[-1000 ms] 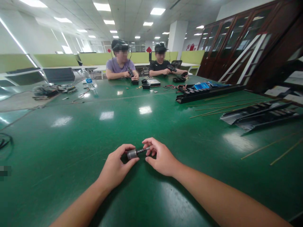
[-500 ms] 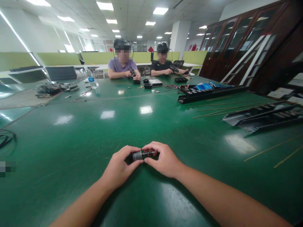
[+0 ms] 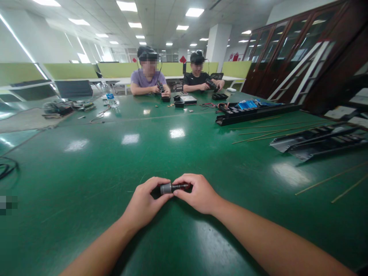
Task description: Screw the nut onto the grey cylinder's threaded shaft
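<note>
Low in the middle of the head view, a small cylindrical part (image 3: 166,188) lies sideways between both hands, its grey body to the left and a thin dark ribbed shaft with a pale tip to the right. My left hand (image 3: 147,197) is closed round the grey end, thumb below and index finger above. My right hand (image 3: 201,193) curls round the shaft end, with thumb and fingertips at the collar where shaft meets body. Something reddish shows inside the right palm, too small to name. The green tabletop (image 3: 172,161) lies directly beneath.
Across the table sit two people (image 3: 148,78) holding dark power tools (image 3: 212,84). Black channels (image 3: 258,113) and thin rods (image 3: 267,134) lie at the right. A water bottle (image 3: 110,99) and a heap of parts (image 3: 67,108) stand back left, and a dark cable (image 3: 8,168) rests at the left edge.
My right fingers have shifted slightly, and the shaft shows a little more clearly. The far-right person's outstretched hand has drawn back toward the power tool.
</note>
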`<state>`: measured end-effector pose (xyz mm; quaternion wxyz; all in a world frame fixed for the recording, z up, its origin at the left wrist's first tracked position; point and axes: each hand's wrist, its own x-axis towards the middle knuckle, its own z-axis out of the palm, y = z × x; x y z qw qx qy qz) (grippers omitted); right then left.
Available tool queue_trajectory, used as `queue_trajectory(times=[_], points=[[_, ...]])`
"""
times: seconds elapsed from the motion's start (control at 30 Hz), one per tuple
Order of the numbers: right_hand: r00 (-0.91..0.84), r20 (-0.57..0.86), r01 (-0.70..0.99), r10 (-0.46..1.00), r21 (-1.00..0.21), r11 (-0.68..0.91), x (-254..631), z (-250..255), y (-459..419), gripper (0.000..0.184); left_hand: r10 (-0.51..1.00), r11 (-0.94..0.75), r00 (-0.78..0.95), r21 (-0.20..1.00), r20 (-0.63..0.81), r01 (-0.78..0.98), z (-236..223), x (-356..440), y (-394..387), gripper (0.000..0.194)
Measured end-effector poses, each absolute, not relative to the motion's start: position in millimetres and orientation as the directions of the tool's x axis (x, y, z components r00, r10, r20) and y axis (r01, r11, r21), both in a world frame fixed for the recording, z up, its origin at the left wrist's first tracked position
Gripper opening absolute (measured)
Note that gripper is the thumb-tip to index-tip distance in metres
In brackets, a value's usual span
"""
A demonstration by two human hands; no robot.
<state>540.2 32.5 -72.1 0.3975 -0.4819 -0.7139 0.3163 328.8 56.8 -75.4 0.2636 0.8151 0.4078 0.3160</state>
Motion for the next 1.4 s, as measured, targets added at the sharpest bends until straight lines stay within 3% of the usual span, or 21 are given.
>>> queue_trajectory(times=[0.77,1.4], points=[[-0.22,0.231,0.408,0.948,-0.861,0.305,541.5,-68.7,32.1,0.013,0.818,-0.557,0.471,0.661,0.33,0.504,-76.6,325.7,57.6,0.028],[-0.192,0.214,0.403,0.958,-0.873,0.275,539.8,-68.8,31.8,0.01,0.727,-0.679,0.526,0.574,0.441,0.457,-73.9,325.7,56.8,0.025]])
